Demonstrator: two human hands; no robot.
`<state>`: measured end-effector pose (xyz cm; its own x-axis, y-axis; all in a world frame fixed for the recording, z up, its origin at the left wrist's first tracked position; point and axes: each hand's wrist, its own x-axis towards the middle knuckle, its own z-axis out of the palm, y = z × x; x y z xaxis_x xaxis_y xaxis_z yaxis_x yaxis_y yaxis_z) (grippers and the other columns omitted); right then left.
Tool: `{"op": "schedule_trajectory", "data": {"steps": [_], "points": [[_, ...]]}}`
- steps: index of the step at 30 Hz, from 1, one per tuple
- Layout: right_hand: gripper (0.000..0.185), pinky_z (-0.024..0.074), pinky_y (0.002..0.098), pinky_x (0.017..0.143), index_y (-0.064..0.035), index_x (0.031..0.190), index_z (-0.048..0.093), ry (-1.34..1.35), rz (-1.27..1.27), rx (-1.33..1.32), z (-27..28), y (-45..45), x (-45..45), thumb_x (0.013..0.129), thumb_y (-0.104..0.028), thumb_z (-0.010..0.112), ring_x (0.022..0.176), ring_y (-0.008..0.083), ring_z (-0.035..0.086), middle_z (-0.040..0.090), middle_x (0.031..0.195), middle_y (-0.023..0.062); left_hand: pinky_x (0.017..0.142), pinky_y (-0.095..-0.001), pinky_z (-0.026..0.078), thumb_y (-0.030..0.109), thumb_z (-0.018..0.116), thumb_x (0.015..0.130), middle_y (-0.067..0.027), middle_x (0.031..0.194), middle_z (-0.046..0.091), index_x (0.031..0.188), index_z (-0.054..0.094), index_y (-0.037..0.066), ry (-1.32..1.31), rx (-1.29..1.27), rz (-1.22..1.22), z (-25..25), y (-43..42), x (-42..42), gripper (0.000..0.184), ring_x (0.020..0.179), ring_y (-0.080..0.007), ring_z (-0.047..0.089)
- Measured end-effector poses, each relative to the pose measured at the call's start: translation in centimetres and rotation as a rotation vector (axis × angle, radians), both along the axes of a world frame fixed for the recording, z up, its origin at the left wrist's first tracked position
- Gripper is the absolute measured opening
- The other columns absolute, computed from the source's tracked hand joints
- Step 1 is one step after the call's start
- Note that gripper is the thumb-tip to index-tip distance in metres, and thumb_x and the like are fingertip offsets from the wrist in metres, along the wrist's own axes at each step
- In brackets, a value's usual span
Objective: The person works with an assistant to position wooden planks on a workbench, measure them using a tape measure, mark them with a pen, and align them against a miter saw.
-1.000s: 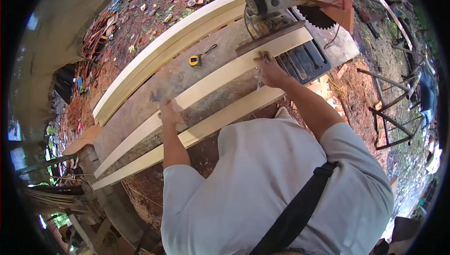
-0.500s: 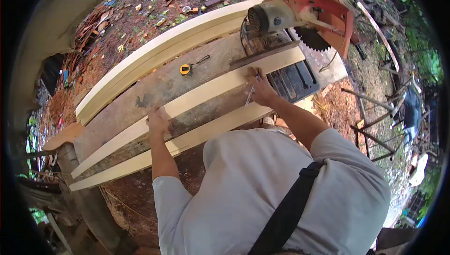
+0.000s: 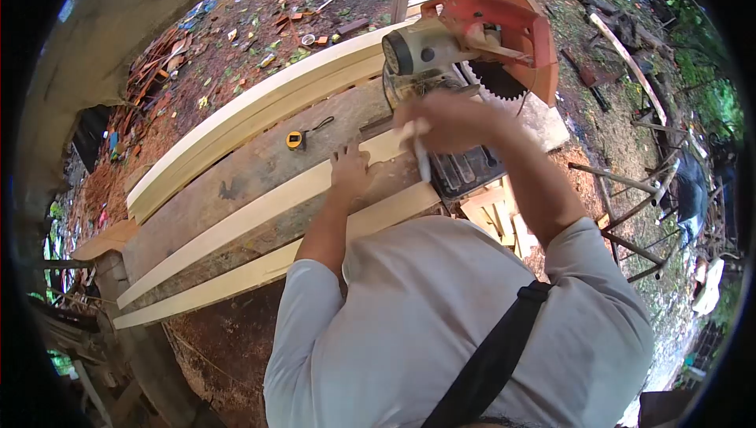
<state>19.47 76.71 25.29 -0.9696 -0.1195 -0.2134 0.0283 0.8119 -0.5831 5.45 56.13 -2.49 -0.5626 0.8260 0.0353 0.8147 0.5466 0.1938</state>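
Observation:
A long pale wooden plank (image 3: 260,209) runs along the worktable toward the miter saw (image 3: 441,46). My left hand (image 3: 350,170) lies on this plank near its saw end, fingers stretched over it and apart. Motion blurs my right hand (image 3: 453,121), which is raised over the saw end of the plank and hides part of it. A thin whitish pen-like stick (image 3: 424,164) points down from its closed fingers. The saw's toothed blade (image 3: 504,85) shows under a red guard, beyond my right hand.
A yellow tape measure (image 3: 294,140) lies on the worktable (image 3: 252,164). Several long boards (image 3: 260,101) line its far edge, and another plank (image 3: 236,274) lies along the near edge. Wood offcuts (image 3: 500,215) sit below the saw base. Metal pipe legs (image 3: 622,184) stand at right.
My left hand has moved right along the plank. My right hand has lifted and moved toward the saw, with the pen-like stick still in it. The view has shifted slightly.

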Motion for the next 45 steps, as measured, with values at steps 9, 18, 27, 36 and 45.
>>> {"op": "schedule_trajectory", "data": {"steps": [9,18,27,36,45], "points": [[0.029,0.0543,0.0329,0.076,-0.0024,0.110,0.068,0.163,-0.257,0.518,13.4,10.6,-2.7,0.092,-0.024,0.062,0.088,0.0212,0.067,0.070,0.098,0.0118,0.106,-0.0644,0.030,0.059,0.049,0.094,-0.0292,0.141,0.042,0.102,0.073,0.000,-0.025,-0.081,-0.016,0.5,1.9,1.0,0.064,0.131,-0.0463,0.039],[0.032,0.0515,0.0324,0.057,-0.0090,0.106,0.068,-0.379,-0.623,-0.258,8.3,14.9,-3.4,0.091,-0.037,0.067,0.066,0.0158,0.063,0.067,0.077,0.0076,0.105,-0.0601,0.030,0.060,0.053,0.091,-0.0269,0.141,0.043,0.103,0.074,0.001,0.040,0.011,-0.031,-0.3,1.1,0.8,0.064,0.128,-0.0457,0.040],[0.043,0.0463,0.0260,0.046,-0.0067,0.099,0.068,-0.233,-0.944,-0.339,6.7,10.8,0.2,0.087,-0.048,0.072,0.053,0.0112,0.057,0.067,0.076,0.0039,0.109,-0.0600,0.029,0.061,0.060,0.084,-0.0296,0.132,0.049,0.106,0.073,-0.002,0.071,0.132,-0.022,-2.3,1.2,0.1,0.068,0.126,-0.0474,0.043],[0.039,0.0436,0.0278,0.045,-0.0077,0.100,0.067,-0.272,-0.921,-0.385,6.1,11.8,0.1,0.091,-0.046,0.068,0.051,0.0116,0.054,0.065,0.073,0.0032,0.112,-0.0587,0.028,0.062,0.064,0.080,-0.0175,0.147,0.043,0.109,0.071,0.001,-0.123,-0.005,0.022,0.0,-2.0,-1.3,0.068,0.134,-0.0457,0.039],[0.036,0.0470,0.0292,0.047,-0.0055,0.103,0.066,-0.248,-0.876,-0.507,5.6,13.0,0.0,0.094,-0.040,0.064,0.055,0.0157,0.059,0.066,0.075,0.0062,0.111,-0.0600,0.028,0.059,0.063,0.083,-0.0188,0.148,0.042,0.101,0.074,0.004,-0.058,0.062,0.016,-1.1,0.3,0.1,0.059,0.135,-0.0461,0.036]]}}
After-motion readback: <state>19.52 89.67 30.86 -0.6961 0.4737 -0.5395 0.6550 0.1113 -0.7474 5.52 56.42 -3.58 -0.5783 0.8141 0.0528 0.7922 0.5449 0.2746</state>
